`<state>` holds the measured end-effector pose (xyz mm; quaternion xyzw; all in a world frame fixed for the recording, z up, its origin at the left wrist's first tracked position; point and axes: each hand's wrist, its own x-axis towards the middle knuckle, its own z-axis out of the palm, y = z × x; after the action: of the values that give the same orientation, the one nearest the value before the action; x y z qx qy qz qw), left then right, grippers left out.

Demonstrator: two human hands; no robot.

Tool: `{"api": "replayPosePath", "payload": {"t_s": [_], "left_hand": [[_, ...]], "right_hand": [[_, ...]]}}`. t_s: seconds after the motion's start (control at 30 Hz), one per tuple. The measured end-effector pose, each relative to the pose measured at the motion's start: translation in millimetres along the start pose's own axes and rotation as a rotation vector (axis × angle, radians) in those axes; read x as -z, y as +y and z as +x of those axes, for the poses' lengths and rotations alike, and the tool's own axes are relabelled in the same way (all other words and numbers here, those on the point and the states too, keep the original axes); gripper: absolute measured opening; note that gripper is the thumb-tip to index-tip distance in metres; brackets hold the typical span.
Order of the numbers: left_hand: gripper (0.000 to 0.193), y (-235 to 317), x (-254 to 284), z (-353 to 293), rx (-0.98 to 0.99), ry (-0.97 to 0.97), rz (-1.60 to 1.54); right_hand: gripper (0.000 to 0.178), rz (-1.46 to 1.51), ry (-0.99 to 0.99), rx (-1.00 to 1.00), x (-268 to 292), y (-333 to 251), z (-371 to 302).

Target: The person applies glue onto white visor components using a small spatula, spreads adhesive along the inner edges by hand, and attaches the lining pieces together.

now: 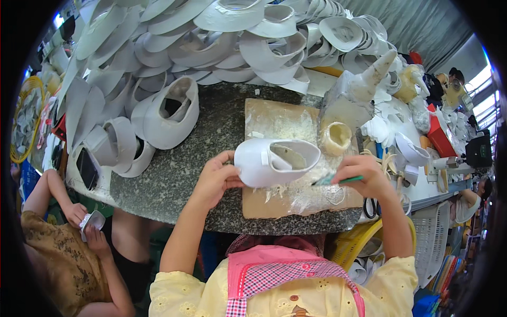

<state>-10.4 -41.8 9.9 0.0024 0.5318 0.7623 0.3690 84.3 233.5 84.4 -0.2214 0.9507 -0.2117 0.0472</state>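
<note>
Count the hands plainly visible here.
4: left hand gripping the white piece, right hand holding the green tool; a co-worker's upper hand and lower hand, at lower left, on a pale thing. More may be hidden in the background.

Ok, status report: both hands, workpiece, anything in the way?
Left hand gripping white curved open-centred piece. Right hand holding slim green tool. Possible obstacle: cream round-mouthed container just beyond.

You are working in bright, fairly even light, with windows (483, 83) at the far right glaring nearly white. Soft shadow is filling the hollow of the white visor-shaped piece (251, 169) you are holding; the brown board (257, 203) is catching glints. The fisheye is bending lines toward black corners, and distant background is blurring.
</note>
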Motion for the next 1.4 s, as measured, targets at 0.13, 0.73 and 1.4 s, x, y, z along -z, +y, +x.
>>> {"api": "replayPosePath", "payload": {"t_s": [0.13, 0.73, 1.4], "left_hand": [[0.026, -2, -24, -8, 0.003, -0.234, 0.030], [0.017, 32, -38, -21, -0.486, 0.065, 0.490], [0.025, 72, -44, 23, -0.433, -0.155, 1.080]], "right_hand": [[0.017, 0.540, 0.208, 0.051, -18, -24, 0], [0.010, 0.471, 0.993, -0.201, -8, 13, -28], [0.014, 0.602, 0.842, -0.078, -53, 13, -14]]}}
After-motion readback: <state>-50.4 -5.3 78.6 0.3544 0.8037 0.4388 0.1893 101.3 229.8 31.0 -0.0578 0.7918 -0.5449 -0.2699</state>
